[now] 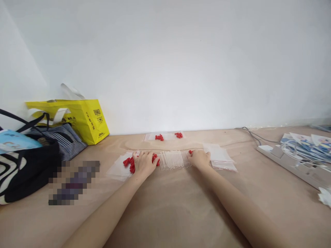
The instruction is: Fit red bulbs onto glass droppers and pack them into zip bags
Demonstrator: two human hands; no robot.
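Note:
My left hand (pixel 144 163) rests on a pile of small red rubbery pieces (pixel 126 162), its fingers spread and its thumb beside a few of them. A row of thin whitish sticks (pixel 174 160) lies side by side between my two hands. At the right end of that row, my right hand (pixel 199 158) has its fingers closed, with a red piece (pixel 190 152) at the fingertips. Clear zip bags (pixel 117 168) lie under and beside the red pile. Another stack of clear bags (pixel 222 156) lies just right of my right hand.
Against the wall, a flat clear bag (pixel 170 136) bears two small red clusters. To the left stand a yellow shopping bag (pixel 90 120), a striped pouch (pixel 71 141) and a black bag (pixel 33 172). A white power strip (pixel 287 165) and printed packets (pixel 305 144) lie right.

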